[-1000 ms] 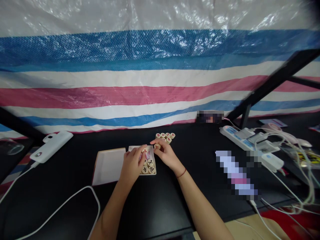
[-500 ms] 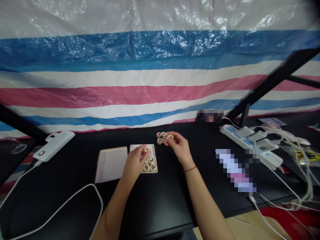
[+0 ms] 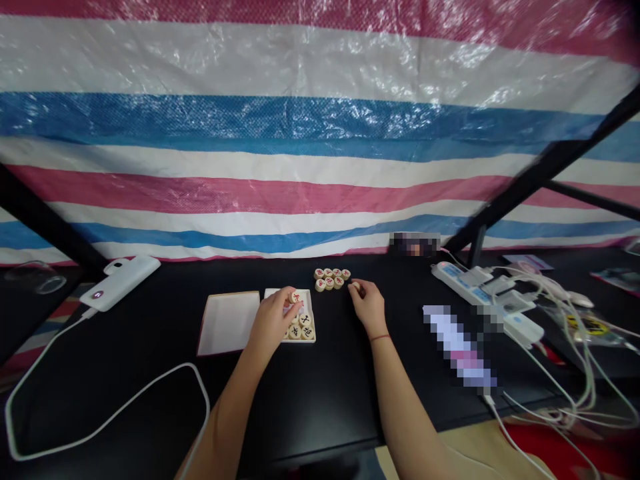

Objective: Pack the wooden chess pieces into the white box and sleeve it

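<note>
My left hand is closed over the white box, pinching a xiangqi piece with a red character between thumb and fingers. Inside the box lie several pieces with black characters; my hand hides its left part. To the right, my right hand grips another xiangqi piece, mostly covered by the fingers, at the end of the front row. Several red-character pieces stand in two short rows on the black table, just left of that hand.
The box lid lies inside-up left of the box. A white power bank with a cable sits at the left. On the right are a blurred-out phone, a power strip and tangled cables. A striped tarp hangs behind.
My right hand has shifted right, away from the rows, which now show more pieces uncovered. My left hand keeps its piece above the box. The view has tilted slightly upward.
</note>
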The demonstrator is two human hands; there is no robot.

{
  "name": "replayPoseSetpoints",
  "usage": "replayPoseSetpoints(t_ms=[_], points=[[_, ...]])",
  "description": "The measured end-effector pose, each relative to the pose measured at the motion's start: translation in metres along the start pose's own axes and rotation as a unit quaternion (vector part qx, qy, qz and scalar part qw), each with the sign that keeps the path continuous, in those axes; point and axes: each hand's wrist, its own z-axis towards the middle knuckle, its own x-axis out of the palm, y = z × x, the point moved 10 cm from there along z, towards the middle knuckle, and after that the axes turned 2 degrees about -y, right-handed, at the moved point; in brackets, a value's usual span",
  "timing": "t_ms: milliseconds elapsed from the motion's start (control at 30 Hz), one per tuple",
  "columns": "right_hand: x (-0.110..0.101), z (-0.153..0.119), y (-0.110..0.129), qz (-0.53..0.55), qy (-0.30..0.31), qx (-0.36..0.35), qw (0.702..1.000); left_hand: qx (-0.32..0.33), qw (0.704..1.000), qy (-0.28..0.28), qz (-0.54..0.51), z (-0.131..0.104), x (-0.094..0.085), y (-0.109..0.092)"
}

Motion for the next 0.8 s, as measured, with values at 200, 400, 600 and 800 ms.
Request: replayPoseSetpoints(t_ms=[200, 400, 600, 800], points=[[0.009, 0.003, -0.006, -0.023, 0.022, -0.010, 0.999, 0.014, 1.000, 0.001, 0.000, 0.000, 0.000, -0.003], [0.005, 0.005, -0.002, -0.077, 0.003, -0.018, 0.997, 0.021, 1.000, -0.007, 0.004, -0.002, 0.001, -0.006], [0.013, -0.028, 0.079, 0.086, 0.047, -0.125, 0.987, 0.032, 0.999, -0.006, -0.012, -0.004, 0.004, -0.013], [0.046, -0.075, 0.145, 0.205, 0.209, -0.185, 0.938, 0.025, 1.000, 0.002, -0.017, -0.004, 0.008, -0.010]])
